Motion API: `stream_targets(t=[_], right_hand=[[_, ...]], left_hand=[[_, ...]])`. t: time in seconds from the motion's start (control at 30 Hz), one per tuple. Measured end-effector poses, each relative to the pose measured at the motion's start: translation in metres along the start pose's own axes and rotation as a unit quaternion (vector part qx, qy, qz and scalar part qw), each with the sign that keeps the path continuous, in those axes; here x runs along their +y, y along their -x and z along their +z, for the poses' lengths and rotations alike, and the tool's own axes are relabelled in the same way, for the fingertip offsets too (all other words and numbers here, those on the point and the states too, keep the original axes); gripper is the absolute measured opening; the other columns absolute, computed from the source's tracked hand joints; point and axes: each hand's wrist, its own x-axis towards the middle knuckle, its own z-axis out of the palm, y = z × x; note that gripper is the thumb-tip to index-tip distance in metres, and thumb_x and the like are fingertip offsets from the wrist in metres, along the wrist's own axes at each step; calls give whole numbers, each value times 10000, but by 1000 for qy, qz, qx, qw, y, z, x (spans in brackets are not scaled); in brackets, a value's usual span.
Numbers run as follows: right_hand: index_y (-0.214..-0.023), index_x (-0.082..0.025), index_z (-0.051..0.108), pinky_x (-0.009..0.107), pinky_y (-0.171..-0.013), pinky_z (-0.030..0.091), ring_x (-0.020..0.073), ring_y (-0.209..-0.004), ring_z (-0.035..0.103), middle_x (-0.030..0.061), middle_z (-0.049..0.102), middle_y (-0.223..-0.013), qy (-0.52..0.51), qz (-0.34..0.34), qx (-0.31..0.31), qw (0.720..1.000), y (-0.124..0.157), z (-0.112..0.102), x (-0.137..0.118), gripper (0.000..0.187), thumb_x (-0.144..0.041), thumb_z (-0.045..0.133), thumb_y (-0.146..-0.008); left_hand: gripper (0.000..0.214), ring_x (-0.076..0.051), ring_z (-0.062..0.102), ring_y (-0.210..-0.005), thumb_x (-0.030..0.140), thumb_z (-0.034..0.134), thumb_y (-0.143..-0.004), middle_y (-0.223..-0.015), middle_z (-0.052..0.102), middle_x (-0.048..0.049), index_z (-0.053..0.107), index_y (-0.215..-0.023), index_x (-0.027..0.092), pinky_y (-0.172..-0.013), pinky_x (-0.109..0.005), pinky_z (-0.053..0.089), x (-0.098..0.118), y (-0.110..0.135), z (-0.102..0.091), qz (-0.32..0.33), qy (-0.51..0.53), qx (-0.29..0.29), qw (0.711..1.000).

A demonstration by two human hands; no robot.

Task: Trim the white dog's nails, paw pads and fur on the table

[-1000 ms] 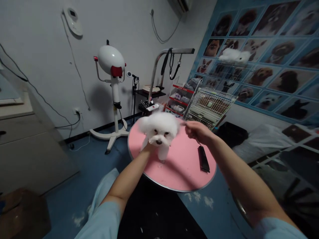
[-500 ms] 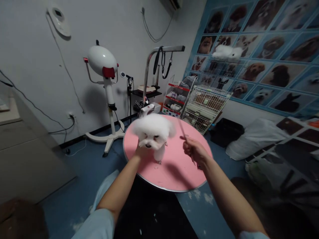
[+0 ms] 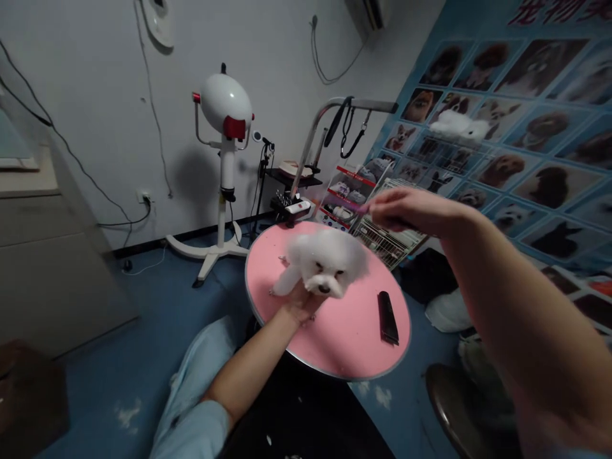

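A small white fluffy dog (image 3: 325,264) stands on a round pink grooming table (image 3: 351,341), its head turned toward me. My left hand (image 3: 299,308) is under its chin and chest, fingers closed on the fur there. My right hand (image 3: 399,209) is raised above and behind the dog, fingers closed on a thin comb (image 3: 363,207) that points left. A black clipper (image 3: 387,317) lies on the pink top to the dog's right.
A white stand dryer (image 3: 225,159) stands by the back wall. A grooming arm with hanging loops (image 3: 344,121), a display rack (image 3: 344,194) and a wire cage (image 3: 387,239) sit behind the table. A dark stool (image 3: 454,408) is at lower right. Fur clumps lie on the blue floor.
My right hand rose from beside the dog's head to well above it, carrying the comb. The dog's head dropped and turned to the right. The camera view shifted.
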Motion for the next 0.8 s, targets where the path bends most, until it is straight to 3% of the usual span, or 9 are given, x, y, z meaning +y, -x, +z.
stream_targets(t=[0.07, 0.17, 0.3, 0.43, 0.53, 0.6, 0.67, 0.73, 0.8], right_hand=[[-852, -112, 674, 172, -405, 231, 31, -411, 362, -36, 518, -519, 11, 39, 26, 999, 1, -6, 1, 192, -295, 619, -841], [-825, -125, 674, 178, -377, 223, 40, -404, 360, -28, 529, -521, 2, 113, -37, 993, 8, -7, 21, 155, -274, 684, -787], [-896, -160, 664, 183, -363, 233, 47, -406, 341, -27, 533, -568, -107, 134, 17, 985, 21, 4, 56, 221, -327, 708, -758], [-984, -145, 660, 193, -376, 236, 61, -428, 353, -19, 526, -595, -161, 133, -1, 978, 36, 16, 79, 352, -387, 708, -734], [-978, -154, 647, 215, -403, 281, 85, -448, 378, -31, 495, -583, -133, 91, 108, 981, 50, 23, 89, 369, -431, 671, -736], [-916, -166, 649, 235, -443, 334, 108, -481, 426, -24, 505, -593, -13, 59, 214, 975, 64, 30, 93, 282, -398, 642, -756], [-873, -178, 659, 265, -523, 408, 143, -557, 508, 8, 564, -652, 157, -15, 335, 929, 82, 41, 95, 187, -339, 605, -797], [-862, -196, 676, 295, -632, 461, 170, -659, 576, 42, 630, -749, 315, -130, 433, 834, 101, 54, 93, 122, -273, 587, -829], [-866, -225, 696, 301, -714, 474, 170, -720, 603, 46, 663, -804, 432, -235, 449, 746, 116, 66, 88, 107, -193, 601, -829]], left_hand=[[90, -223, 622, -1002, 202, 644, -825, -990, 696, -59, 679, -896, 161, -894, -353, 508, -2, 2, 4, 8, 0, -12, 1000], [150, -231, 600, -1064, 223, 694, -789, -1049, 682, -57, 675, -926, 166, -901, -354, 515, -3, 4, 8, 22, -4, -31, 999], [275, -211, 607, -1022, 232, 756, -732, -1072, 673, -56, 670, -986, 169, -832, -310, 540, -4, 4, 9, 41, -6, -33, 999], [359, -194, 602, -990, 219, 811, -664, -1058, 667, -60, 670, -988, 154, -820, -282, 538, -8, 6, 9, 55, -19, -29, 998], [405, -205, 592, -1021, 202, 818, -640, -1085, 656, -64, 665, -1012, 158, -845, -294, 532, -16, 4, 9, 64, -33, -26, 997], [386, -208, 592, -1011, 212, 804, -656, -1074, 656, -65, 666, -1013, 166, -830, -297, 533, -21, 1, 8, 64, -33, -27, 997], [332, -199, 595, -975, 218, 787, -684, -1033, 661, -60, 672, -993, 175, -808, -293, 534, -26, -2, 8, 60, -21, -30, 998], [277, -192, 597, -938, 243, 763, -726, -1003, 666, -61, 677, -981, 176, -778, -288, 535, -31, -4, 8, 40, -1, -39, 998], [248, -189, 596, -914, 269, 733, -767, -1000, 667, -69, 680, -988, 170, -750, -282, 531, -34, -4, 8, 24, 20, -45, 998]])
